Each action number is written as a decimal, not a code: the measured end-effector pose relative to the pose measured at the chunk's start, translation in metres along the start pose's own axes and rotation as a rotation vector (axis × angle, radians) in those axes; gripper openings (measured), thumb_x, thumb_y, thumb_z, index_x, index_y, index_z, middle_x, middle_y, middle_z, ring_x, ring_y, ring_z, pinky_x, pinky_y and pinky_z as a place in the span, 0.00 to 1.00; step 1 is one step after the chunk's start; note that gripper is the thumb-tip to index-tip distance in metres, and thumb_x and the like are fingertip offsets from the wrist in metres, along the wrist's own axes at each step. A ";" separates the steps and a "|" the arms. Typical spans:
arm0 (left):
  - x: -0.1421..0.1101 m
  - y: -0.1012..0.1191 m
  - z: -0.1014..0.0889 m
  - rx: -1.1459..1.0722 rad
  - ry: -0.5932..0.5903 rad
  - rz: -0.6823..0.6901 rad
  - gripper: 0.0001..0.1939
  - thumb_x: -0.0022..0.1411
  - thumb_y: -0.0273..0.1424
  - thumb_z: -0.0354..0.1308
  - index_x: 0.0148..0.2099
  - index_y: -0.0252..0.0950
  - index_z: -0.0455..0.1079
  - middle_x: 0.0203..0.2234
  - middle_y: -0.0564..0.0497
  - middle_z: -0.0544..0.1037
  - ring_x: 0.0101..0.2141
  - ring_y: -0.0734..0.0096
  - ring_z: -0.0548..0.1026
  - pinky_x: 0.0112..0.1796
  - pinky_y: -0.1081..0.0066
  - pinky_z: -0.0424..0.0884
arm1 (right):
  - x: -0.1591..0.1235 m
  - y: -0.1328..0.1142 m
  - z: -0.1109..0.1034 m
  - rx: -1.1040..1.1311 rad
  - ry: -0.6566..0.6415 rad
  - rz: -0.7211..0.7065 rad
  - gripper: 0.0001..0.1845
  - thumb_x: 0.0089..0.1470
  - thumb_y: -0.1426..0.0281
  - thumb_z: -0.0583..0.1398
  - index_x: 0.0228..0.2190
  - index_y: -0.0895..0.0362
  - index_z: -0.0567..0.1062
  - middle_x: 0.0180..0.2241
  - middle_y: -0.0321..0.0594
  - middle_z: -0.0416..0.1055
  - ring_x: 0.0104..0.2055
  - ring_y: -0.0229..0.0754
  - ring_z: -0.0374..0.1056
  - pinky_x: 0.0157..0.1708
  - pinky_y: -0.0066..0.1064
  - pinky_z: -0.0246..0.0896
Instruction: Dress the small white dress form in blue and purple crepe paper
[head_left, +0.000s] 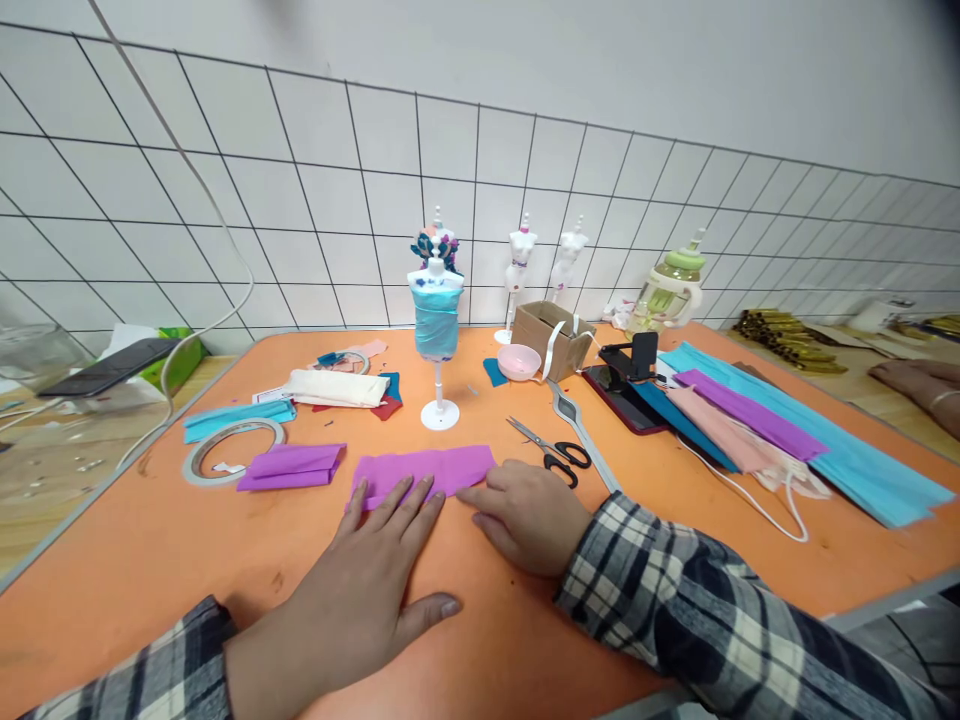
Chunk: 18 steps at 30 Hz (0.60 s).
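A strip of purple crepe paper (457, 468) lies spread on the orange table in front of me. My left hand (364, 570) rests flat with fingers apart, its fingertips on the lower left part of the strip and the thumb on the table. At the lower right edge of the strip, the index finger of my right hand (536, 515) is stretched out. The thumb sits slightly apart below it, and the other fingers are loosely curled and partly hidden. Black-handled scissors (555, 450) lie open just beyond my right hand. Folded purple paper (292, 467) is left of the strip.
A small dress form (436, 325) wrapped in blue stands behind the strip. A tape roll (196, 465), a pink bowl (519, 362), a cardboard box (551, 340), a phone (622, 400) and coloured paper strips (847, 440) surround the work. Another person's hand (919, 385) is far right.
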<state>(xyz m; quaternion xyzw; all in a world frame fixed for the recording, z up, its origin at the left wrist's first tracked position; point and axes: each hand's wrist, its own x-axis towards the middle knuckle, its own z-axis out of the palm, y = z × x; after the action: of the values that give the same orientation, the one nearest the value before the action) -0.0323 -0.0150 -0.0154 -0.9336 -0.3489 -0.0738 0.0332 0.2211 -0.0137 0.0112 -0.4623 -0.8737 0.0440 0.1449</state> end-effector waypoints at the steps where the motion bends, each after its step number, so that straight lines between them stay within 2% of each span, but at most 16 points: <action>1: -0.001 0.000 0.001 0.011 0.014 0.012 0.48 0.63 0.61 0.48 0.74 0.38 0.44 0.67 0.38 0.59 0.65 0.38 0.59 0.63 0.38 0.45 | 0.001 0.003 0.001 0.051 0.059 0.050 0.19 0.60 0.66 0.60 0.53 0.52 0.74 0.41 0.43 0.74 0.43 0.46 0.67 0.43 0.36 0.62; 4: -0.002 -0.001 0.002 0.029 0.034 0.044 0.48 0.63 0.60 0.48 0.74 0.36 0.44 0.67 0.37 0.59 0.65 0.38 0.60 0.62 0.42 0.54 | 0.006 0.017 0.001 0.232 0.163 0.194 0.19 0.56 0.64 0.64 0.49 0.55 0.75 0.43 0.42 0.73 0.46 0.45 0.68 0.49 0.38 0.63; 7: -0.003 -0.003 0.002 0.012 0.035 0.040 0.48 0.64 0.59 0.49 0.74 0.35 0.43 0.68 0.37 0.58 0.64 0.40 0.62 0.61 0.47 0.59 | 0.009 0.029 0.001 0.291 0.109 0.243 0.10 0.55 0.62 0.65 0.36 0.55 0.80 0.37 0.39 0.73 0.42 0.42 0.69 0.47 0.37 0.64; 12: -0.004 -0.004 0.002 -0.053 -0.015 0.015 0.45 0.65 0.57 0.48 0.74 0.43 0.40 0.68 0.41 0.57 0.66 0.42 0.59 0.62 0.42 0.55 | 0.012 0.029 0.006 0.234 0.084 0.276 0.08 0.55 0.64 0.66 0.29 0.55 0.80 0.33 0.37 0.74 0.40 0.41 0.69 0.45 0.37 0.63; 18: 0.000 -0.003 -0.004 -0.109 -0.088 -0.002 0.44 0.66 0.57 0.48 0.74 0.45 0.38 0.69 0.42 0.55 0.67 0.42 0.57 0.63 0.39 0.52 | 0.013 0.031 0.007 0.208 0.018 0.368 0.07 0.52 0.66 0.67 0.27 0.55 0.77 0.33 0.38 0.71 0.40 0.43 0.68 0.43 0.37 0.62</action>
<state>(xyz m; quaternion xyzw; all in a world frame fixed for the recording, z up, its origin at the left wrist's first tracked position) -0.0348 -0.0133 -0.0115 -0.9361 -0.3463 -0.0517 -0.0331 0.2369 0.0151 0.0006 -0.5969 -0.7641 0.1556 0.1890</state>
